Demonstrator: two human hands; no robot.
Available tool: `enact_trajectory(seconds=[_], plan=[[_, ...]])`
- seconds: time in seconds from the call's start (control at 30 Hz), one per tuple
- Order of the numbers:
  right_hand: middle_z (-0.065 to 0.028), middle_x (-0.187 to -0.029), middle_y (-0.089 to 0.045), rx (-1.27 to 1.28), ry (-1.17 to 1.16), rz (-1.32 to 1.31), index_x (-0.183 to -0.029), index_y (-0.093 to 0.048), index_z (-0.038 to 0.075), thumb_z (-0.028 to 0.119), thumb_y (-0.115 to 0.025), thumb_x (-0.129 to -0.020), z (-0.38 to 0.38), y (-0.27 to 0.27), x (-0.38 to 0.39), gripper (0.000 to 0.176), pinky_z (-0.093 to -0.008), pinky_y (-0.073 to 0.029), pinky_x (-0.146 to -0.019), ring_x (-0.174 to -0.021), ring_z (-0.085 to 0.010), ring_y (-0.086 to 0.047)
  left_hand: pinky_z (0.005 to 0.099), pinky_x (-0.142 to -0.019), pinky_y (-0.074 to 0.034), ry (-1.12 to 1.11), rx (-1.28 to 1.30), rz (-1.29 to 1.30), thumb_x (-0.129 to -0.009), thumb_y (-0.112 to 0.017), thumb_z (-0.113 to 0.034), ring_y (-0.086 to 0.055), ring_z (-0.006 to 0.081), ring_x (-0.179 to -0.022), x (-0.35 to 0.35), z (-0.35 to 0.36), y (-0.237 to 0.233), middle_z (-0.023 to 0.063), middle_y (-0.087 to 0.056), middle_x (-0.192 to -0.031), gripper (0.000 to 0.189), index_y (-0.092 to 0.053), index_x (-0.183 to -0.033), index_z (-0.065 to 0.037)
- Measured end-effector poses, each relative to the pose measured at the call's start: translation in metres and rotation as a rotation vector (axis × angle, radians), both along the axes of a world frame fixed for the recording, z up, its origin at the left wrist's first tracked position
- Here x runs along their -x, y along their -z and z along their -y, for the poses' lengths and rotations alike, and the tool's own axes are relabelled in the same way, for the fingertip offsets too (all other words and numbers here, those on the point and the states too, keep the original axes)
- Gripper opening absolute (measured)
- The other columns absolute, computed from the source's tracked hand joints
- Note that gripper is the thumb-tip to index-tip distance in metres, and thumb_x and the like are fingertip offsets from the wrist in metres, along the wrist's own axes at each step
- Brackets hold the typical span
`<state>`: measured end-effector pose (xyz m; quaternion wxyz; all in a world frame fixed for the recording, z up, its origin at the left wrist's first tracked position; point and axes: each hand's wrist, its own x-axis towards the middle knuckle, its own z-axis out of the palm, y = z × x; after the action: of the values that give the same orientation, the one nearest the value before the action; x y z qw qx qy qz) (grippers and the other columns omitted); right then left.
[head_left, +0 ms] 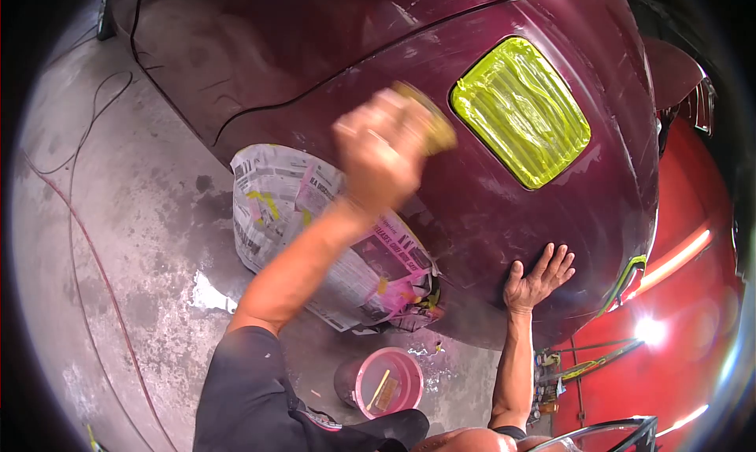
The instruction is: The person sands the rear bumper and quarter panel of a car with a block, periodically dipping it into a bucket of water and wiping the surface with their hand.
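My left hand (386, 149) is blurred by motion and closed around a yellowish pad (433, 121), possibly a sanding pad. It presses the pad on or just over the dark maroon car panel (472, 224). To the pad's right, a rounded rectangular recess is covered with yellow-green masking tape (524, 113). Lower on the same panel, my right hand (540, 279) lies flat with its fingers spread, holding nothing. Newspaper (276, 192) taped over the wheel area sits partly behind my left forearm. Pale scuffs show on the paint around the taped recess.
A pink bucket (416, 373) with a yellow stick-like thing inside stands on the stained concrete floor (157, 255). Hoses or cables (102, 271) run along the floor at left. A red surface (677, 326) with bright lamp reflections lies at right.
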<state>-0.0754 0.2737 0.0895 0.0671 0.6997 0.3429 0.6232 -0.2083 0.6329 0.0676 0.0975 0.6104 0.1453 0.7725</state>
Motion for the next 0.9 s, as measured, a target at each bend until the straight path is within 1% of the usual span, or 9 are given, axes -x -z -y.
enact_trajectory(seconds=[0.17,0.23,0.37,0.43,0.53,0.6,0.63,0.77,0.9], plan=[[-0.0165,-0.163,-0.03,-0.004,-0.005,0.014,-0.155,-0.037,0.007,0.057,-0.04,-0.102,-0.004,0.002,0.0,0.073,-0.0595,-0.01,-0.122,-0.152,-0.041,-0.02,0.0439,-0.091,-0.041,-0.019,0.139,0.004,-0.08,-0.077,-0.014,-0.056,0.0321,-0.103,-0.006,0.021,0.004,0.0178,-0.063,-0.123,0.05,-0.067,-0.129,-0.009],[-0.0176,-0.163,-0.029,0.016,0.012,0.012,-0.155,-0.035,0.007,0.057,-0.039,-0.102,0.0,0.0,0.0,0.073,-0.0629,-0.011,-0.121,-0.151,-0.0452,-0.022,0.0417,-0.086,-0.041,0.38,-0.106,0.119,-0.082,-0.076,-0.019,-0.059,0.0278,-0.106,-0.025,0.081,0.027,0.0116,-0.065,-0.119,0.034,-0.074,-0.115,-0.012],[-0.0178,-0.163,-0.029,0.019,0.016,0.003,-0.155,-0.035,0.007,0.057,-0.039,-0.102,0.002,0.002,-0.004,0.073,-0.0625,-0.011,-0.121,-0.151,-0.0449,-0.022,0.0425,-0.085,-0.043,0.056,-0.048,0.002,-0.085,-0.071,-0.017,-0.062,0.0317,-0.101,0.006,-0.001,0.016,0.0167,-0.067,-0.118,0.025,-0.075,-0.109,-0.011],[-0.0173,-0.163,-0.029,-0.012,0.029,-0.013,-0.156,-0.035,0.006,0.057,-0.039,-0.102,-0.003,0.003,0.002,0.074,-0.0621,-0.011,-0.121,-0.151,-0.0446,-0.021,0.0516,-0.093,-0.041,-0.047,0.298,0.076,-0.083,-0.072,-0.012,-0.056,0.0392,-0.111,0.0,-0.054,0.021,0.0218,-0.059,-0.131,0.052,-0.065,-0.134,-0.011],[-0.0172,-0.163,-0.029,-0.003,0.029,0.004,-0.155,-0.035,0.006,0.056,-0.039,-0.102,-0.001,0.003,-0.002,0.073,-0.0617,-0.01,-0.121,-0.151,-0.0443,-0.02,0.0476,-0.094,-0.043,-0.095,0.264,0.014,-0.083,-0.076,-0.015,-0.061,0.0358,-0.105,-0.005,0.01,0.025,0.018,-0.066,-0.121,0.044,-0.07,-0.127,-0.01],[-0.0172,-0.163,-0.029,0.005,0.03,0.004,-0.155,-0.035,0.006,0.056,-0.039,-0.102,0.001,0.002,0.001,0.073,-0.0618,-0.01,-0.121,-0.151,-0.0442,-0.02,0.0467,-0.093,-0.042,1.009,0.09,0.143,-0.079,-0.075,-0.011,-0.064,0.0331,-0.096,-0.015,0.07,0.033,0.0111,-0.07,-0.113,0.039,-0.073,-0.119,-0.01],[-0.0173,-0.163,-0.029,0.018,0.021,0.0,-0.155,-0.036,0.007,0.056,-0.039,-0.102,0.001,0.001,0.001,0.073,-0.0619,-0.011,-0.121,-0.151,-0.0441,-0.02,0.0467,-0.093,-0.042,1.013,0.094,0.151,-0.079,-0.075,-0.011,-0.064,0.0331,-0.096,-0.018,0.069,0.038,0.0111,-0.07,-0.113,0.039,-0.073,-0.119,-0.01],[-0.0152,-0.164,-0.028,0.003,0.0,0.009,-0.155,-0.036,0.006,0.055,-0.039,-0.103,-0.002,0.003,0.0,0.072,-0.0561,-0.008,-0.123,-0.154,-0.0363,-0.018,0.0461,-0.091,-0.04,-0.026,0.023,-0.086,-0.08,-0.073,-0.014,-0.061,0.0301,-0.105,0.007,-0.015,0.035,0.0157,-0.066,-0.122,0.043,-0.071,-0.123,-0.012],[-0.0158,-0.164,-0.028,-0.01,0.008,-0.01,-0.155,-0.036,0.006,0.057,-0.039,-0.102,-0.004,0.002,0.0,0.073,-0.0593,-0.009,-0.122,-0.153,-0.0394,-0.018,0.0487,-0.094,-0.041,-0.132,0.308,-0.005,-0.08,-0.074,-0.016,-0.058,0.0337,-0.111,-0.009,-0.014,0.033,0.0188,-0.062,-0.127,0.054,-0.066,-0.133,-0.011]])
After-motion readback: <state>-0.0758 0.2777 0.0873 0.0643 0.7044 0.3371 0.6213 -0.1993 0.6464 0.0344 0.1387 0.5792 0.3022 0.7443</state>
